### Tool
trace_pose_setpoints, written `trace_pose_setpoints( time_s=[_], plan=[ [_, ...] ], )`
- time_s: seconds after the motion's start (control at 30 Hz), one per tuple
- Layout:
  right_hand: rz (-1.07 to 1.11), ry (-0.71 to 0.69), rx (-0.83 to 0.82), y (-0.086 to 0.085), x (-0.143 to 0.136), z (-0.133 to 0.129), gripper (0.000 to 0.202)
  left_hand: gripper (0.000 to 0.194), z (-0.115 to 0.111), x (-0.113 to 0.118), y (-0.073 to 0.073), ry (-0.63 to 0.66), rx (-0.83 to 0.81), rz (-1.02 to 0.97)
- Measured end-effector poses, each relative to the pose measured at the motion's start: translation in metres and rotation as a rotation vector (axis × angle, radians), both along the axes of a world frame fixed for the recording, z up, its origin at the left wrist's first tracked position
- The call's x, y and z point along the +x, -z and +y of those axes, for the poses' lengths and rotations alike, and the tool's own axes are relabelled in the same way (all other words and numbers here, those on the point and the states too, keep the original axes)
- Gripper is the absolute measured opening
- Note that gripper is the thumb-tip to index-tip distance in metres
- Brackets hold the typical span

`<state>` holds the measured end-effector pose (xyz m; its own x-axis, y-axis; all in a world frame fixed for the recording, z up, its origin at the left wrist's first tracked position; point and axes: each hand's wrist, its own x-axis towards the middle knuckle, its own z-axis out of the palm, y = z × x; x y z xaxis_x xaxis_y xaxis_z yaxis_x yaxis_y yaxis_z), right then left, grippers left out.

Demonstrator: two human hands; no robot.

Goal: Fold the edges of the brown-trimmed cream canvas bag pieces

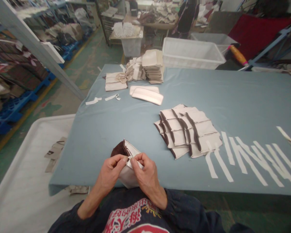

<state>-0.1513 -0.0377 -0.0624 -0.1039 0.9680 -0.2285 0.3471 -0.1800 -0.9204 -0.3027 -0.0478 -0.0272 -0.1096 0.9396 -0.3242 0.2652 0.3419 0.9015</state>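
Close to my body, at the table's front edge, both hands meet on a beige fabric piece (128, 177) with a dark brown inner side. My left hand (111, 171) pinches its upper edge between thumb and forefinger. My right hand (145, 171) pinches the same edge just beside it, with a small white strip (129, 163) showing between the fingertips. To the right lies a fanned pile of beige fabric pieces (189, 132) with dark brown edges. Beyond that pile, several loose white strips (240, 155) are spread out.
The work surface is a blue-grey covered table (106, 129). At its far side stand a beige fabric stack (153, 66) and two pale oblong pads (147, 96). A white bin (38, 129) stands at the left; a translucent tub (191, 53) sits behind the table. A metal post (46, 61) slants at left.
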Motion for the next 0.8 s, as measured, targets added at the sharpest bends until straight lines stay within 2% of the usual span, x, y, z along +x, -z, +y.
trace_pose_setpoints(
  time_s=[0.13,0.33,0.4,0.57,0.7,0.8],
  plan=[
    [-0.139,-0.034,0.178,0.0001,-0.0001,0.0012,0.025,0.04,0.001,0.0005,0.0005,-0.001,-0.019,-0.02],
    [-0.26,-0.096,0.333,0.0056,-0.0003,0.0034,0.026,0.041,0.0022,-0.0004,0.0034,-0.034,-0.037,-0.078],
    [-0.247,-0.094,0.323,0.0057,-0.0007,0.0043,0.026,0.042,0.0025,-0.0008,0.0049,-0.035,-0.042,-0.083],
    [-0.142,-0.027,0.152,0.0037,-0.0031,0.0064,0.022,0.045,0.0024,-0.0006,0.0071,-0.035,-0.055,-0.091],
    [-0.15,-0.036,0.165,0.0037,-0.0042,0.0058,0.024,0.046,0.0013,-0.0022,0.0061,-0.044,-0.051,-0.093],
    [-0.176,-0.024,0.174,0.0053,-0.0048,0.0049,0.022,0.035,0.0006,-0.0044,0.006,0.026,-0.051,-0.122]
  ],
)
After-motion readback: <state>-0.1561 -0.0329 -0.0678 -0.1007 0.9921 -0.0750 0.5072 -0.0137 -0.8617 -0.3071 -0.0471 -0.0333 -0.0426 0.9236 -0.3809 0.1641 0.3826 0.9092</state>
